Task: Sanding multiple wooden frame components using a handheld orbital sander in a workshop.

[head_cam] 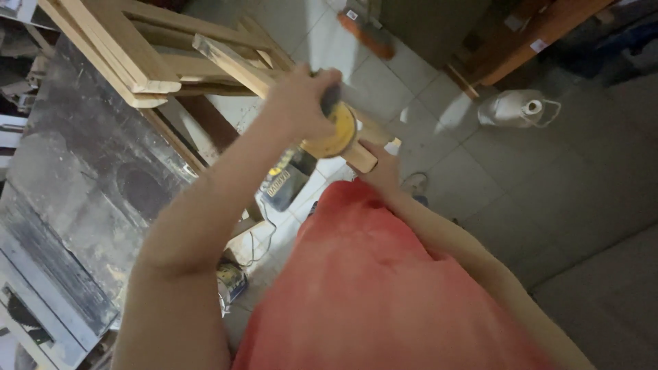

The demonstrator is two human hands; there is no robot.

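Observation:
My left hand (301, 103) grips a yellow round-padded power sander (334, 130) and presses its pad against a long wooden bar (240, 65). The bar runs from the upper left down to its cut end near my body. My right hand (381, 166) holds that near end of the bar from below. My red shirt fills the lower middle of the view.
A wooden frame of joined bars (130, 55) lies over a dusty grey work surface (75, 185) at left. A yellow and black tool (282, 179) and cables sit on the tiled floor below. A white plastic jug (513, 108) stands at right, timber (528, 41) behind it.

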